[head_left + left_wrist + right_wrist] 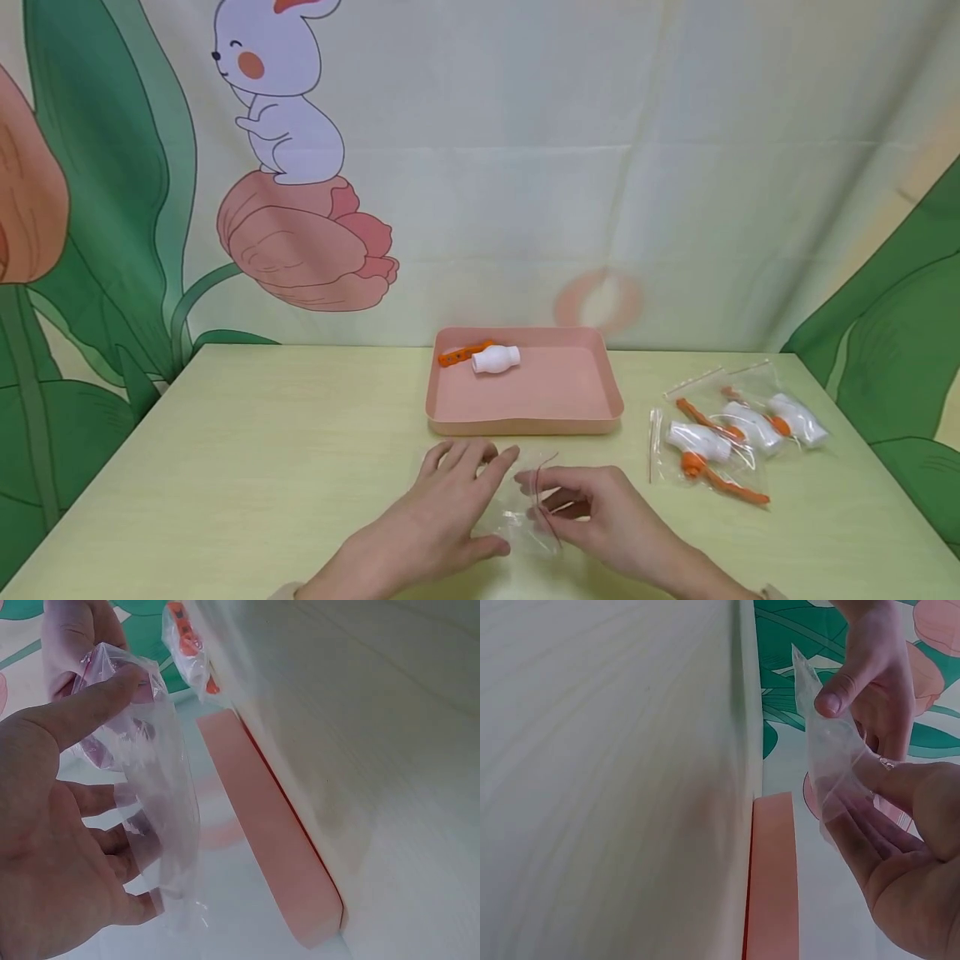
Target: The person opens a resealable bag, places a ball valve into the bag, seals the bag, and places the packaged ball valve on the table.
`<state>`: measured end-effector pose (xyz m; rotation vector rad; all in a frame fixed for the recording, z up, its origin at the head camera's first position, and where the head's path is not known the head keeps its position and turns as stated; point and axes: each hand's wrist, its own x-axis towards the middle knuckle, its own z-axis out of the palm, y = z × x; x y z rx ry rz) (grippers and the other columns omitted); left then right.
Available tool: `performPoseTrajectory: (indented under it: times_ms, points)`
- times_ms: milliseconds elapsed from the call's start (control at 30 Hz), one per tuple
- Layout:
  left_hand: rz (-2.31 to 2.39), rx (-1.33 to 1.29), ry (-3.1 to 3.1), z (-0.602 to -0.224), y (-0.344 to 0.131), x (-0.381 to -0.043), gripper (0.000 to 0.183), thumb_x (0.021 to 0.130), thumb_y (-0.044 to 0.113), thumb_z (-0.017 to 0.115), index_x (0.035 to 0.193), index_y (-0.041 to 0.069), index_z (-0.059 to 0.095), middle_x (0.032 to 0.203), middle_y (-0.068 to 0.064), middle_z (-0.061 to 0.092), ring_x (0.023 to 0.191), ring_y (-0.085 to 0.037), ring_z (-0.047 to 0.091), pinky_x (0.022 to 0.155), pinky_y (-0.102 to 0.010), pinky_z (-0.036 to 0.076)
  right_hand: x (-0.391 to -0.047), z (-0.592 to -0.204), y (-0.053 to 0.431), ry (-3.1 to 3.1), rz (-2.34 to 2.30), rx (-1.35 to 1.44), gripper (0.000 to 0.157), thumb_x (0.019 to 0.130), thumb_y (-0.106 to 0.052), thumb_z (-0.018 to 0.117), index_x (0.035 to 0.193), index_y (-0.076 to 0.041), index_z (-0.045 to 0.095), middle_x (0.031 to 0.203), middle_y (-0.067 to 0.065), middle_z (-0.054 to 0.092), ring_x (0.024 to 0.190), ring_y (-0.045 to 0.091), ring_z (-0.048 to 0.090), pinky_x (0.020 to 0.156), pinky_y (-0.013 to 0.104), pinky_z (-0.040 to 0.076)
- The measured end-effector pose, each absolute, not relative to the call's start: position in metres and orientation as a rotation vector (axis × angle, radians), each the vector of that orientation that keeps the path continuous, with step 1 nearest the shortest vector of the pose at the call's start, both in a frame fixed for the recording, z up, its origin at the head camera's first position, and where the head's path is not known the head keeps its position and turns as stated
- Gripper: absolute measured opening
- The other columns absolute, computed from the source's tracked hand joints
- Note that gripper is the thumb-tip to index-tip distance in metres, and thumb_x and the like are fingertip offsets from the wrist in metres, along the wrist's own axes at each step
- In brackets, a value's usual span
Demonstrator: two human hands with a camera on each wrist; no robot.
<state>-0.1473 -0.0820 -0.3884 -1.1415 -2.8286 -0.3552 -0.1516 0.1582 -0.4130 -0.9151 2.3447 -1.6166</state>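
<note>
A clear plastic zip bag (517, 521) is between the two hands just in front of the pink tray (525, 427); nothing can be made out inside it. My right hand (600, 517) holds the bag by its open edge, with thumb and fingers curled at the mouth. On the bag's other side, my left hand (442, 517) has its fingers spread and touches the film. In the left wrist view, the bag (161, 787) hangs across the left fingers. Through the film in the right wrist view, the right fingers (855, 840) show.
Inside the tray, toward its back left, lie a white bulging tube (496, 359) and an orange stick with holes (454, 357). Several clear bags with white tubes (697, 441) and orange sticks (738, 487) lie at the table's right. A printed curtain (525, 208) hangs behind.
</note>
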Motion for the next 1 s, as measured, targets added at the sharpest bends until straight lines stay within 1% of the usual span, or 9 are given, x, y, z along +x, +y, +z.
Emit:
performPoseTrajectory:
  times_ms: [133,300,433,567,667,800,867,900,1000]
  points:
    - [-0.376,-1.134,-2.848,-0.389,-0.083,-0.148,0.089,0.085,0.042,0.085,0.154,0.005,0.042,0.132,-0.005,0.048,0.126,-0.024,0.045,0.114,-0.052,0.029,-0.153,-0.415,0.161,2.312,-1.627,-0.966,0.042,0.088,-0.007,0.082,0.128,-0.009,0.069,0.126,0.016,0.069,0.095,0.021,0.074,0.080,0.031,0.060]
    - [-0.465,-1.117,-2.891,-0.391,-0.087,-0.153,0.089,0.085,0.041,0.085,0.153,0.006,0.040,0.133,-0.004,0.050,0.127,-0.025,0.045,0.114,-0.053,0.028,-0.153,-0.418,0.164,2.309,-1.629,-1.036,0.056,0.084,-0.007,0.085,0.135,-0.013,0.063,0.134,0.010,0.065,0.096,0.030,0.074,0.077,0.034,0.061]
    - [-0.538,-1.106,-2.908,-0.392,-0.090,-0.156,0.089,0.083,0.041,0.086,0.151,0.007,0.040,0.133,-0.003,0.052,0.129,-0.026,0.046,0.115,-0.053,0.028,-0.152,-0.419,0.165,2.316,-1.654,-1.092,0.063,0.083,-0.009,0.087,0.139,-0.012,0.059,0.138,0.009,0.062,0.101,0.032,0.073,0.075,0.035,0.062]
    - [-0.586,-1.101,-2.901,-0.391,-0.093,-0.157,0.086,0.083,0.041,0.087,0.148,0.008,0.043,0.134,-0.002,0.053,0.130,-0.026,0.046,0.115,-0.053,0.028,-0.151,-0.418,0.165,2.345,-1.675,-1.093,0.067,0.082,-0.010,0.088,0.141,-0.012,0.056,0.135,0.010,0.063,0.104,0.032,0.071,0.073,0.035,0.062]
    - [-0.591,-1.100,-2.889,-0.390,-0.094,-0.156,0.083,0.083,0.041,0.087,0.147,0.009,0.044,0.134,-0.002,0.054,0.129,-0.025,0.048,0.115,-0.052,0.029,-0.151,-0.418,0.164,2.388,-1.667,-1.061,0.051,0.084,-0.010,0.086,0.130,-0.013,0.064,0.128,0.008,0.068,0.104,0.031,0.071,0.074,0.034,0.062]
    - [-0.564,-1.118,-2.857,-0.390,-0.093,-0.155,0.080,0.083,0.041,0.087,0.144,0.009,0.047,0.128,-0.001,0.056,0.125,-0.025,0.050,0.113,-0.051,0.030,-0.153,-0.417,0.163,2.407,-1.639,-1.016,0.021,0.092,-0.010,0.078,0.112,-0.012,0.074,0.113,0.005,0.073,0.100,0.026,0.072,0.080,0.032,0.061]
    - [-0.555,-1.132,-2.845,-0.390,-0.092,-0.154,0.080,0.083,0.041,0.087,0.144,0.010,0.047,0.125,-0.001,0.056,0.123,-0.024,0.051,0.113,-0.051,0.031,-0.153,-0.418,0.162,2.402,-1.629,-1.007,0.017,0.094,-0.008,0.076,0.111,-0.008,0.075,0.108,0.006,0.075,0.098,0.021,0.073,0.082,0.033,0.060]
    - [-0.554,-1.138,-2.839,-0.390,-0.091,-0.153,0.079,0.083,0.041,0.087,0.144,0.010,0.047,0.124,-0.001,0.056,0.123,-0.024,0.051,0.112,-0.051,0.031,-0.153,-0.418,0.161,2.403,-1.623,-1.009,0.016,0.095,-0.008,0.075,0.111,-0.007,0.075,0.107,0.007,0.075,0.097,0.021,0.073,0.082,0.033,0.060]
    - [-0.560,-1.145,-2.838,-0.389,-0.090,-0.152,0.079,0.083,0.041,0.087,0.144,0.011,0.047,0.124,0.000,0.056,0.122,-0.023,0.052,0.113,-0.052,0.030,-0.153,-0.417,0.159,2.438,-1.599,-1.013,0.025,0.092,-0.014,0.079,0.116,-0.009,0.074,0.109,0.007,0.075,0.098,0.020,0.073,0.084,0.035,0.060]
